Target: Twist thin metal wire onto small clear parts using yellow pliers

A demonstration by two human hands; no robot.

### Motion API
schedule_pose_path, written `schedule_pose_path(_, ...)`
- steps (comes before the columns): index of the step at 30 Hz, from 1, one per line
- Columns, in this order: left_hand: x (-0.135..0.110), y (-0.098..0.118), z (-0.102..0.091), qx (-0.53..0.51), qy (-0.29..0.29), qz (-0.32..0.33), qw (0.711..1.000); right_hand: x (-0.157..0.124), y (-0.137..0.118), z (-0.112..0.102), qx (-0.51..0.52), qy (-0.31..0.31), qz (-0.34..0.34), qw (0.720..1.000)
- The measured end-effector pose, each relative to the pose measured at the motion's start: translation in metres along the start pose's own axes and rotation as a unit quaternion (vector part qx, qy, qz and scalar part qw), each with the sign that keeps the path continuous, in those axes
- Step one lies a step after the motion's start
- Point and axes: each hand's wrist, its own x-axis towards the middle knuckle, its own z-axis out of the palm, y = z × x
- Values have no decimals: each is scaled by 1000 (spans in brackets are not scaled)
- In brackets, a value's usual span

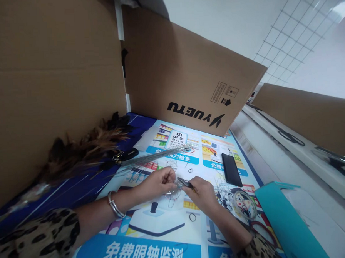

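Observation:
In the middle of the printed sheet, my left hand [160, 181] is closed, with thumb and fingertips pinched on a thin wire loop [172, 193]. My right hand [204, 194] grips a pair of pliers [185, 183] with dark handles. The jaws of the pliers point left and meet the wire near my left fingertips. How tightly they close on it is too small to tell. Beyond my hands lies a bundle of straight thin wires [159, 155]. A small dark ring [192, 217] rests on the sheet below the pliers.
Brown feathers [86, 147] lie at the left, beside tall cardboard panels [186, 70]. A black phone [231, 169], a round tape roll [244, 204], several small dark rings [224, 201] and a teal box [290, 223] are on the right. The printed sheet [144, 251] covers the table.

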Motion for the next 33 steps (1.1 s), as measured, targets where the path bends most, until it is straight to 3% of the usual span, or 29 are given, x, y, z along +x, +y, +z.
schedule_pose_path(14, -2, 5, 1, -11, -18, -18, 1000, 0, -3, 0, 36, -14, 0, 999)
schedule_pose_path(33, -1, 4, -1, 52, -24, -13, 998, 2, -3, 5, 73, 0, 22, 997)
